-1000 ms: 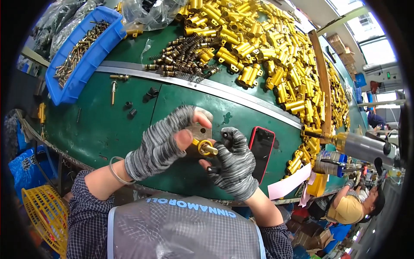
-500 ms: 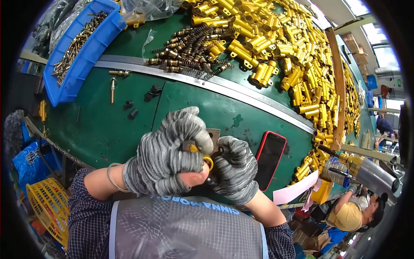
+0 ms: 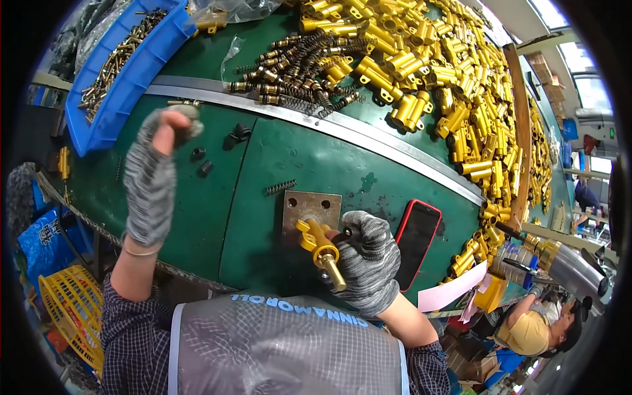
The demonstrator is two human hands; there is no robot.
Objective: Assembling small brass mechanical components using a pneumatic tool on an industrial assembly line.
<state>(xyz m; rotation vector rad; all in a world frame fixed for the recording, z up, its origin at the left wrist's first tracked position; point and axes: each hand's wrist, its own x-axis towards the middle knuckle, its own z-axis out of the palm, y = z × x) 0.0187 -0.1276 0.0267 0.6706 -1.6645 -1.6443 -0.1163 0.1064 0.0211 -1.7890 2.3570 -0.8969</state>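
Observation:
My right hand [image 3: 366,263], in a grey striped glove, is closed around a gold cylinder fitting [image 3: 318,241]. A brass rod [image 3: 334,272] sticks out of its near end. At that hand's fingertips shows a small black piece [image 3: 347,232]. The fitting is over a steel plate [image 3: 301,205] with holes, and a dark coil spring [image 3: 281,187] lies by the plate's far edge. My left hand [image 3: 153,184], gloved too with a bare thumb, reaches out at the left toward a small brass part [image 3: 184,103]. Its fingertips are blurred, and whatever they touch is hidden.
A blue bin [image 3: 122,72] of brass pins stands far left. Small black caps [image 3: 205,169] lie on the green table. Springs with brass plungers [image 3: 309,72] and a large heap of gold fittings [image 3: 421,59] lie beyond the metal strip [image 3: 316,121]. A red-edged phone [image 3: 417,243] rests right.
My left hand has left the fitting and swung far left, over where a brass pin lay. The right hand stays near the plate with the fitting. The spring and plate have come into view.

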